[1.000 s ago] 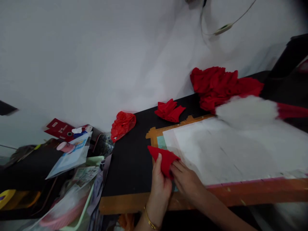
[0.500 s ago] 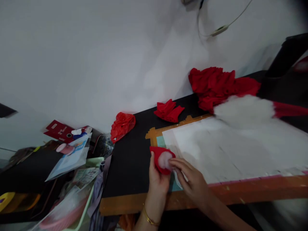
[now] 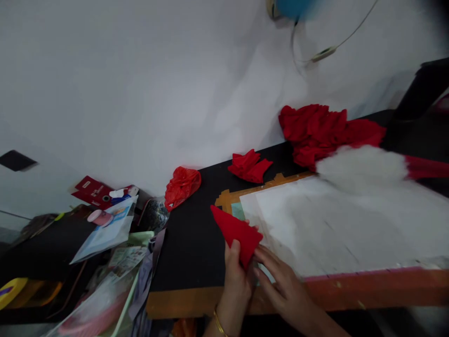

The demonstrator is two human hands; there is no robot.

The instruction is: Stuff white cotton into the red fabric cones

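A pointed red fabric piece (image 3: 240, 231), shaped like a small cone, is held up over the table's near edge, its tip toward the upper left. My left hand (image 3: 236, 271) is closed around it, thumb on the near face and fingertips showing at the far edge. At the cone's lower right end my right hand (image 3: 282, 278) has its bent fingers against the edge; some fingertips are hidden there. No white stuffing shows on the cone from this side. A large clump of white stuffing (image 3: 363, 166) lies to the right, beside a heap of red fabric pieces (image 3: 315, 133).
A white sheet (image 3: 315, 224) is taped to the black table (image 3: 189, 238). Near the wall lie a few red fabric pieces (image 3: 249, 166) and a red plastic bag (image 3: 182, 187). At left stand a pale green basket (image 3: 128, 299) and a red box (image 3: 93, 192).
The red fabric cone has turned so its plain red side faces me, and the white stuffing seen at its open end is out of sight. The camera view has shifted slightly.
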